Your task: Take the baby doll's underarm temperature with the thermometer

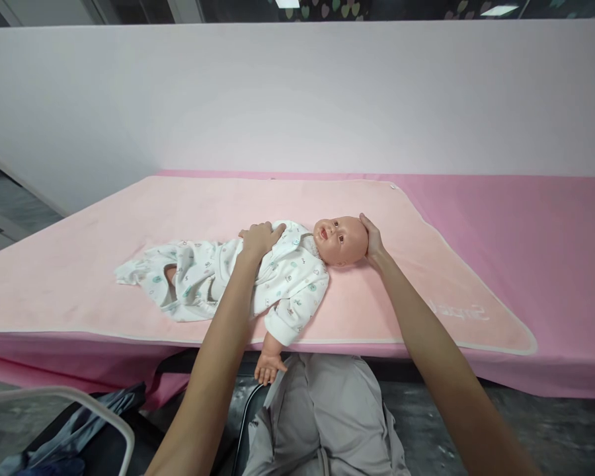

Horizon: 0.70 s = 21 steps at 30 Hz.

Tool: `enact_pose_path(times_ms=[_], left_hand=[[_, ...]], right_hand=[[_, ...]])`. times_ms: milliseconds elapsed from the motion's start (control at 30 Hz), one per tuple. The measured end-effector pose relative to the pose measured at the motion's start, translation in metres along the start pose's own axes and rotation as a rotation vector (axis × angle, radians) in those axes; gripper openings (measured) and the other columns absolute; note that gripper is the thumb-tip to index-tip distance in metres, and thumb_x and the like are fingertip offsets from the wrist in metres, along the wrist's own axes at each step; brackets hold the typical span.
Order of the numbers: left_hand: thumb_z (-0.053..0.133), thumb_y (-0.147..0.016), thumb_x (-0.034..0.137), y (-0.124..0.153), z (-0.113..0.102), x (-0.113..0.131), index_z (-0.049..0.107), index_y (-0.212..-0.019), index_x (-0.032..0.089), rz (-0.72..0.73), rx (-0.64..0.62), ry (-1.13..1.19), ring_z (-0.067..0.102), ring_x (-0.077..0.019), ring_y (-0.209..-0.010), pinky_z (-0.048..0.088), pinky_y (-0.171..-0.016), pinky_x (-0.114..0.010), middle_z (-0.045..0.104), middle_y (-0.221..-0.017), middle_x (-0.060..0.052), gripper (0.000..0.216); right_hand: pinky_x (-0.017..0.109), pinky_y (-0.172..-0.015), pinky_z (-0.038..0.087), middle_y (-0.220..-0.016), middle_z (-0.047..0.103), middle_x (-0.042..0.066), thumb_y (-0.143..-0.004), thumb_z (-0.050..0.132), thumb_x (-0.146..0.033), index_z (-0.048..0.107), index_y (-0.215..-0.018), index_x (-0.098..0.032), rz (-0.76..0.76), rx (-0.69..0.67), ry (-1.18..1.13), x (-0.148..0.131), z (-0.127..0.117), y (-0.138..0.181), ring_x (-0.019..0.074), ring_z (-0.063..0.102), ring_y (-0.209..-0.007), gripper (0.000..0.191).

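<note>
A baby doll [297, 281] in a white printed outfit lies on its back on a pale pink mat [79, 264], its head to the right. My right hand [373, 241] cups the top of the doll's bald head [340, 241], fingers curved behind it. Across the doll's middle, my left hand [262, 239] is closed over the body and its clothing; its fingertips are partly hidden on the far side. One doll arm [272, 354] hangs past the near edge of the table. The trouser legs stretch to the left, with a bit of doll leg [170, 273] showing through an opening.
A darker pink cloth [540, 264] covers the table under the mat. Behind it rises a white partition [297, 99]. My lap in grey trousers [322, 416] is close to the table edge. At lower left are a pale curved rail [94, 403] and a chair with blue-grey clothing [79, 426].
</note>
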<state>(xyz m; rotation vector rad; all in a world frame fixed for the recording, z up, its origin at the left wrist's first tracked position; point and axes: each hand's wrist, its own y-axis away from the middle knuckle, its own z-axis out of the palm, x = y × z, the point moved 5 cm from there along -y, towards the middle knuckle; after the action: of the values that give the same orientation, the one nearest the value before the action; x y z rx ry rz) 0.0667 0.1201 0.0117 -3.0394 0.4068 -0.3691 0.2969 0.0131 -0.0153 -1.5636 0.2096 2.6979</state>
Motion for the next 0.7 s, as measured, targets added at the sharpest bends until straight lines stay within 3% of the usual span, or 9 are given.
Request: enact_pose_path(times_ms=[267, 500, 700], left_hand=[[0.026, -0.081, 0.057, 0.0009, -0.0005, 0.0003, 0.061, -0.098, 0.013, -0.004, -0.004, -0.003, 0.053, -0.0357, -0.103, 0.032, -0.089, -0.053, 0.063, -0.103, -0.02, 0.059], [0.027, -0.082, 0.057, 0.0028, -0.0019, 0.0013, 0.061, -0.097, 0.014, -0.004, -0.001, 0.01, 0.053, -0.0354, -0.102, 0.031, -0.089, -0.053, 0.063, -0.102, -0.02, 0.057], [0.027, -0.082, 0.057, 0.0027, -0.0019, 0.0012, 0.061, -0.098, 0.013, -0.001, -0.001, 0.013, 0.053, -0.0357, -0.102, 0.031, -0.09, -0.054, 0.063, -0.103, -0.02, 0.058]], right_hand=[[0.036, -0.071, 0.055, -0.08, 0.071, 0.006, -0.073, 0.049, -0.063, 0.065, -0.079, -0.02, 0.015, -0.001, -0.031, -0.0005, 0.0032, 0.0036, 0.0262, 0.067, -0.081, 0.046], [0.037, -0.076, 0.054, -0.079, 0.071, 0.005, -0.076, 0.049, -0.058, 0.065, -0.079, -0.021, -0.02, 0.037, -0.034, -0.0011, -0.0009, 0.0017, 0.0264, 0.066, -0.084, 0.04], [0.042, -0.081, 0.053, -0.093, 0.07, 0.01, -0.074, 0.044, -0.066, 0.066, -0.092, -0.017, -0.003, 0.032, -0.001, 0.0013, -0.0012, -0.0003, 0.0294, 0.064, -0.092, 0.057]])
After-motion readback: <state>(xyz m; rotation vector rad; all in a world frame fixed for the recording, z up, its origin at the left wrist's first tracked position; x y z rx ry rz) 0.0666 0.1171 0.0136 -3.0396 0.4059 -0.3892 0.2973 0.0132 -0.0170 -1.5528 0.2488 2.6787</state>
